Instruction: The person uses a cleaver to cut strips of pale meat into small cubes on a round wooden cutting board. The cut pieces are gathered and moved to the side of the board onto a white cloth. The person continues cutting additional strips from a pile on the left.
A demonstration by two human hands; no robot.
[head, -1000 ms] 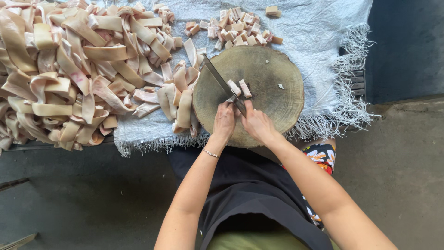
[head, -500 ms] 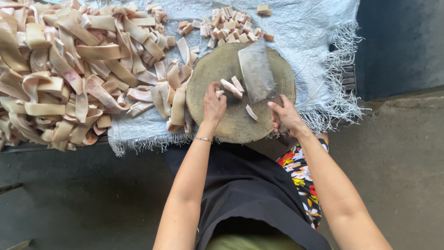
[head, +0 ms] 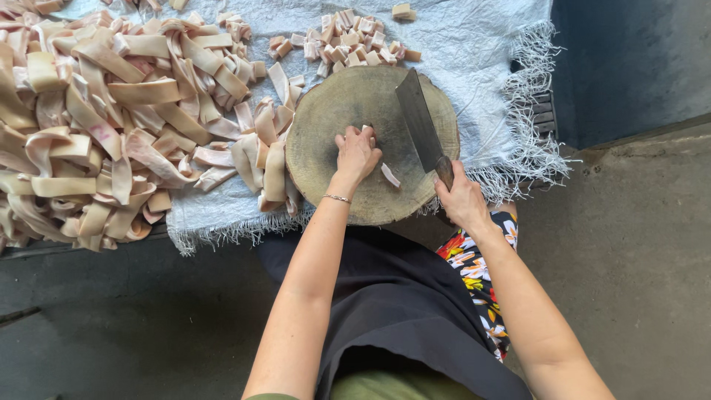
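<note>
Right hand fingers gripping cleaver, dull grey blade pointing away, left hand fingers curled on pale pieces, round wooden block

Pale fringed cloth on concrete floor w/ round chopping block, strip pile, cut pieces.

Cleaver: broad grey blade flat on round wooden block. Pale cut strip piece: loose on block beside blade.

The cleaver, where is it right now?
In the head view the cleaver lies across the right part of the round wooden block, its handle in the right hand, beside the left hand.
</note>
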